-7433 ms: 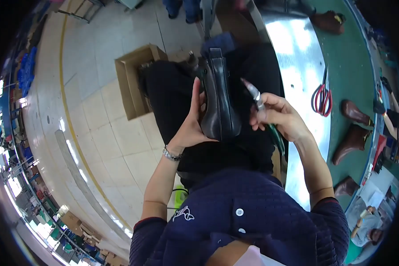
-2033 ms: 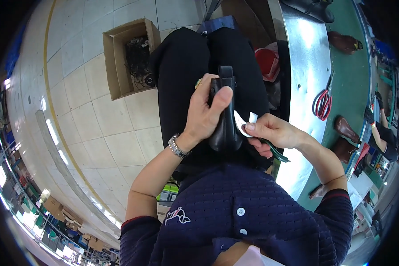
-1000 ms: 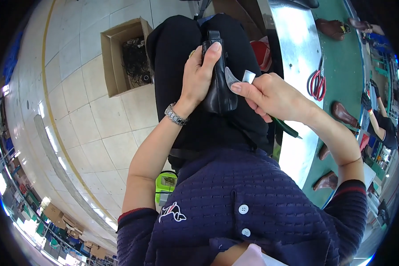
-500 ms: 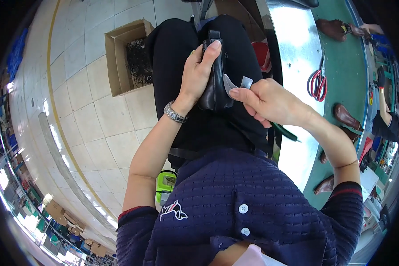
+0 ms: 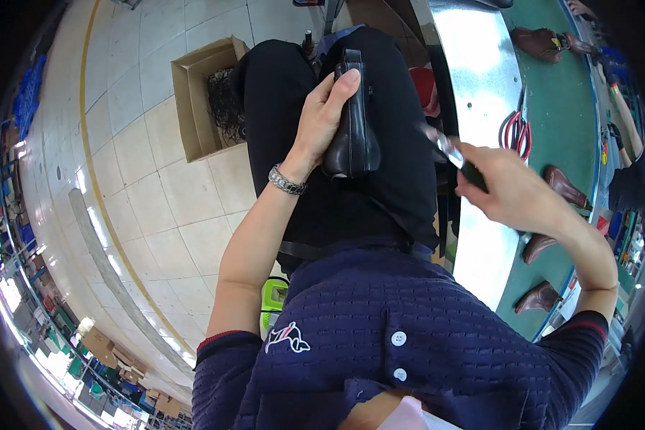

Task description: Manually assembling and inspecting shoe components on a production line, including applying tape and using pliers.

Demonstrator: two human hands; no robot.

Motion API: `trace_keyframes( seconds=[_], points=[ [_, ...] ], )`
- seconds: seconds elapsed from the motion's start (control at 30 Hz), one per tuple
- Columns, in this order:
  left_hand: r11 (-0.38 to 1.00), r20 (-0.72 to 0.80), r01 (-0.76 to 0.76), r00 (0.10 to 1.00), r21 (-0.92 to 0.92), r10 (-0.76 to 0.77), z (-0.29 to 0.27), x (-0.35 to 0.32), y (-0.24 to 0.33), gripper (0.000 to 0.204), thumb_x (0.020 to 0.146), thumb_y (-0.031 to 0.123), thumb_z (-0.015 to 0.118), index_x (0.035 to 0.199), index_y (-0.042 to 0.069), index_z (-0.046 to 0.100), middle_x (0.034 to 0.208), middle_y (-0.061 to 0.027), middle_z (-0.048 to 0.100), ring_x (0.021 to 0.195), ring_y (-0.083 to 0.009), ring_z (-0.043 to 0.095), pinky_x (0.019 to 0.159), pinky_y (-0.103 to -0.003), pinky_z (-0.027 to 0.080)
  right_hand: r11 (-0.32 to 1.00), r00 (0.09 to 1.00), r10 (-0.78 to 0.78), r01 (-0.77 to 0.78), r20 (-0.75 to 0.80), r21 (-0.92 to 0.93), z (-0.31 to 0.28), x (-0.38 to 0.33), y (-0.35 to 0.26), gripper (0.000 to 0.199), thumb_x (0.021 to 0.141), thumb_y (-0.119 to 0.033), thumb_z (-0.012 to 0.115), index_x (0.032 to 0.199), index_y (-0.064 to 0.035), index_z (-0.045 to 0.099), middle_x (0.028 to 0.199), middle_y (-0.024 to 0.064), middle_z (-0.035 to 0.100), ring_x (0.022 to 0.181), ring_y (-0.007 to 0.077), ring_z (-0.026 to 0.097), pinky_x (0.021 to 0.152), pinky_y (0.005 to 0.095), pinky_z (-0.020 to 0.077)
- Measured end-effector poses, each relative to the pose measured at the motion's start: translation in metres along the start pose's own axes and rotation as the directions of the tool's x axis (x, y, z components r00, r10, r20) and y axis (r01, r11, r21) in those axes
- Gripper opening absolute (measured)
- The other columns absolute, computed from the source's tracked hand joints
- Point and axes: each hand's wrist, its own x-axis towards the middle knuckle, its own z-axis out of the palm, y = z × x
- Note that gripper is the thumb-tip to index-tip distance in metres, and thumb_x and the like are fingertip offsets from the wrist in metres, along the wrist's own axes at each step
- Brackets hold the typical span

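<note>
My left hand (image 5: 324,115) is closed around a black leather shoe (image 5: 351,147), which rests on my lap with its narrow end away from me. The thumb presses on the shoe's upper side near that far end. To the right, above the bench's edge, my right hand (image 5: 512,183) grips a pair of pincers (image 5: 451,152) with a silver metal head and a dark handle. Motion blurs the head of the pincers, which points toward the shoe but stands apart from it. My palm and fingers hide most of the handle.
A shiny metal bench top (image 5: 484,93) runs along my right, beside a green work surface (image 5: 548,129). On the green lie red-handled scissors (image 5: 516,135) and several brown leather shoes (image 5: 537,44). An open cardboard box (image 5: 192,107) with black scraps stands on the tiled floor at left.
My right hand has drawn the pincers away from the shoe, to the right and slightly toward me. My left hand still holds the shoe in nearly the same place.
</note>
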Motion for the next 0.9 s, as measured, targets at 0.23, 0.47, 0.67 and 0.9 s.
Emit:
trace_keyframes(
  seconds=[0.23,0.47,0.67,0.9],
  points=[
    [0.99,-0.064,-0.094,0.993,0.11,0.101,0.006,0.0,-0.003,0.042,0.091,0.046,0.06,0.093,0.004,0.061,0.079,0.004,0.055,0.068,-0.0031,0.048,0.061,-0.02,0.04,0.757,0.766,-0.615,0.507,-0.188,-0.412,0.026,0.02,-0.021,0.072,0.084,-0.004,0.063,0.148,-0.0083,0.03,0.074,0.0112,0.061,0.055,0.0176,0.06,0.049,0.0306,0.0502],
    [0.998,-0.157,-0.064,0.986,-0.012,0.061,0.017,-0.013,0.014,0.04,0.092,0.044,0.059,0.095,0.004,0.061,0.078,0.0037,0.053,0.068,-0.003,0.047,0.061,-0.02,0.04,0.727,0.538,-0.685,0.543,-0.492,-0.419,0.008,-0.005,-0.054,0.062,0.084,-0.01,0.066,0.142,-0.0094,0.044,0.071,0.0092,0.061,0.049,0.02,0.059,0.043,0.0326,0.0469],
    [0.984,-0.006,-0.085,0.996,0.157,0.087,-0.017,-0.005,-0.022,0.046,0.095,0.052,0.053,0.101,0.007,0.061,0.092,0.0001,0.056,0.089,-0.0075,0.052,0.077,-0.024,0.045,0.923,0.888,-0.36,0.295,-0.285,-0.245,0.046,0.008,-0.006,0.066,0.09,-0.011,0.061,0.149,-0.0127,0.03,0.085,0.0158,0.067,0.053,0.0261,0.063,0.05,0.034,0.0523],
    [0.823,0.292,0.445,0.888,-0.353,-0.354,-0.009,-0.005,-0.035,0.079,0.089,0.072,0.033,0.115,0.002,0.058,0.089,-0.0116,0.069,0.08,-0.0179,0.069,0.067,-0.029,0.057,0.99,0.712,0.142,-0.091,-0.688,0.11,0.106,-0.026,0.082,0.061,0.093,-0.018,0.06,0.148,-0.0206,0.035,0.095,0.0189,0.068,0.067,0.0306,0.068,0.061,0.0389,0.0519]
  ],
)
